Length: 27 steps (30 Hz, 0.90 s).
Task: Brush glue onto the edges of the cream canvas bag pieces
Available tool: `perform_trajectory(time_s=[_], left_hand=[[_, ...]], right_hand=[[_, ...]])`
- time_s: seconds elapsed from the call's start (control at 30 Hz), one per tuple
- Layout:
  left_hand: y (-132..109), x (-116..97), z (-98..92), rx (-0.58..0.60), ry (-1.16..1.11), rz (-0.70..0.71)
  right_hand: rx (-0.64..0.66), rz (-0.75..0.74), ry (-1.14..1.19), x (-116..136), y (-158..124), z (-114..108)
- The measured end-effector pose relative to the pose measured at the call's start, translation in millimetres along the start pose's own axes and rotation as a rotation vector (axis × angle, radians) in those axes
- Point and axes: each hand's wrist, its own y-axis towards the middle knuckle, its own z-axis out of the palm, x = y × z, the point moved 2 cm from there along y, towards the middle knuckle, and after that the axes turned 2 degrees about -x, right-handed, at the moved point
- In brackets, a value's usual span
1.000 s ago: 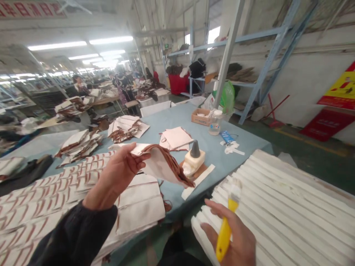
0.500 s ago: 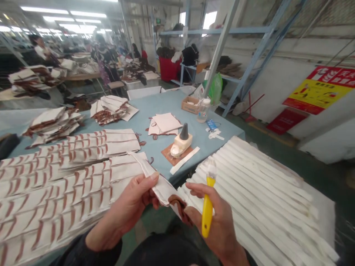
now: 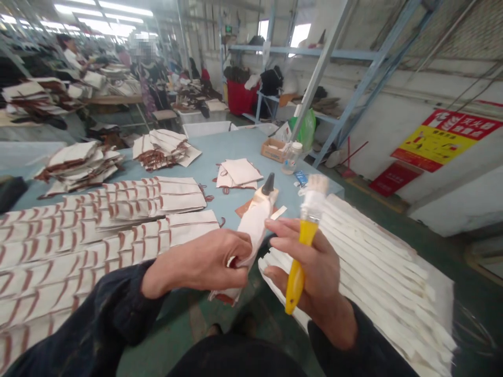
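My left hand (image 3: pixel 204 262) is closed round a folded white paper bag (image 3: pixel 251 230) with brown cord handles, held upright over my lap. My right hand (image 3: pixel 310 267) grips a yellow-handled brush (image 3: pixel 302 246) with white bristles, and its fingertips touch the bag's edge. Behind the bag a white glue bottle with a grey nozzle (image 3: pixel 267 191) stands on a brown pad. To my left, rows of overlapped white bags with brown stripes (image 3: pixel 98 230) cover the blue table (image 3: pixel 223 149). To my right lies a spread of overlapped white strips (image 3: pixel 377 262).
Heaps of finished bags (image 3: pixel 165 149) and a small stack (image 3: pixel 238 173) lie further back. A cardboard box (image 3: pixel 273 149) and a clear bottle (image 3: pixel 291 157) stand at the table's far corner by a blue metal rack (image 3: pixel 334 57). Other people work at distant tables (image 3: pixel 149 68).
I brought the bag from over the table down to my lap and turned it upright. My right hand rose with the brush and met the bag's edge. My view tilted downward.
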Motion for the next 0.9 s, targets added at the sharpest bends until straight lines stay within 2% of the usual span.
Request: perform_trajectory(time_s=[0.1, 0.2, 0.27, 0.33, 0.4, 0.47, 0.57, 0.63, 0.73, 0.9], left_hand=[[-10.6, -6.6, 9.8, 0.109, -0.017, -0.012], [-22.4, 1.2, 7.6, 0.105, -0.143, -0.051], [-34.2, 10.4, -1.3, 0.069, -0.227, -0.059], [-51.3, 19.3, -9.9, -0.061, -0.272, -0.069], [-73.6, 25.5, -10.2, -0.288, -0.279, -0.092], [-98.4, 28.4, 2.3, -0.524, -0.257, -0.123], [-132.0, 27.1, 36.3, -0.831, -0.161, -0.094], [-145.7, 26.1, 59.5, -0.91, -0.132, -0.019], [-151.1, 31.1, 80.8, -0.922, -0.091, 0.073], [-139.8, 50.7, 83.9, -0.962, -0.024, 0.109]], right_hand=[[0.02, -0.061, -0.008, 6.5, 7.4, 26.6], [-0.047, -0.014, -0.025, 12.2, -3.5, 47.2], [-0.071, 0.021, -0.051, 15.6, -11.5, 49.3], [-0.091, 0.074, -0.1, 17.8, -15.9, 41.8], [-0.124, 0.166, -0.187, 19.3, -17.6, 28.9], [-0.139, 0.235, -0.255, 23.0, -19.2, 16.6], [-0.127, 0.242, -0.297, 33.8, -23.7, 6.5], [-0.148, 0.245, -0.317, 41.8, -27.5, 4.6], [-0.253, 0.299, -0.358, 50.9, -32.5, 4.2], [-0.304, 0.363, -0.44, 61.7, -34.9, 5.2]])
